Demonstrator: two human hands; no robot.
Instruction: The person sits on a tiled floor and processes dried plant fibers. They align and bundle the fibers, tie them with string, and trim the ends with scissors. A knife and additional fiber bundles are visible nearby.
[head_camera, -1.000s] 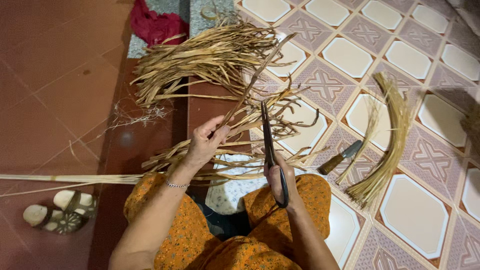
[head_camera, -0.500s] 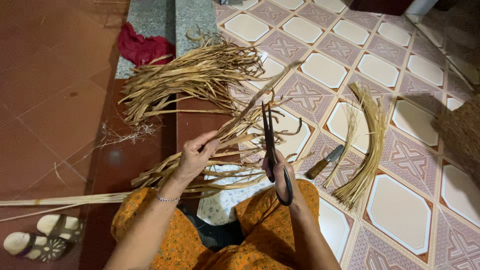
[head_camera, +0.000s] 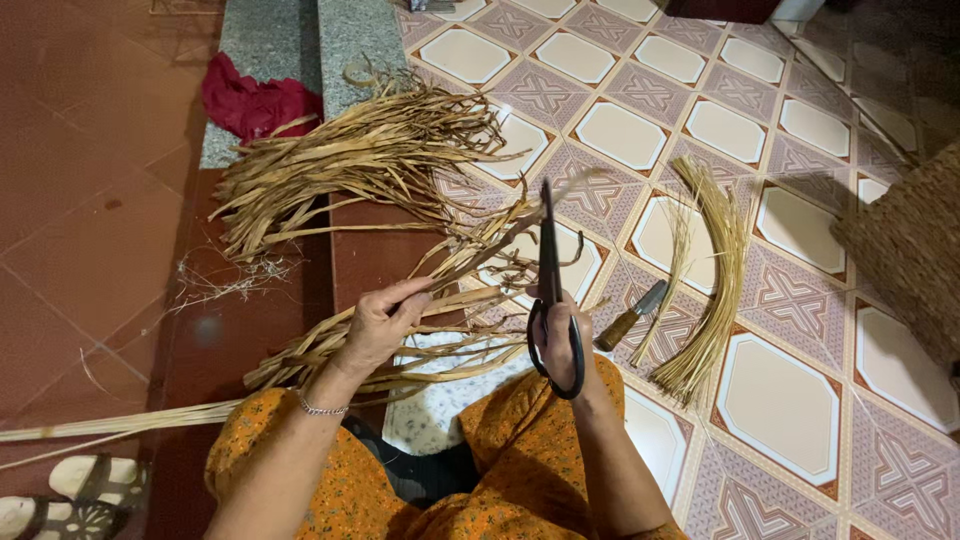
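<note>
left hand (head_camera: 385, 320) grips dried strips (head_camera: 450, 300); right hand (head_camera: 560, 340) holds scissors (head_camera: 552, 290); open tiles rightward

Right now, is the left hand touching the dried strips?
Touching. The head view shows the left hand closed around the dried strips, fingers wrapped over them with no gap.

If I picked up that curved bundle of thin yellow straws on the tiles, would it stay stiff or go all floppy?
The yellow straw bundle would probably droop, since it already lies bent in an arc. It looks thin and dry, so likely very light. No tie shows, so loose strands might slip out.
</note>
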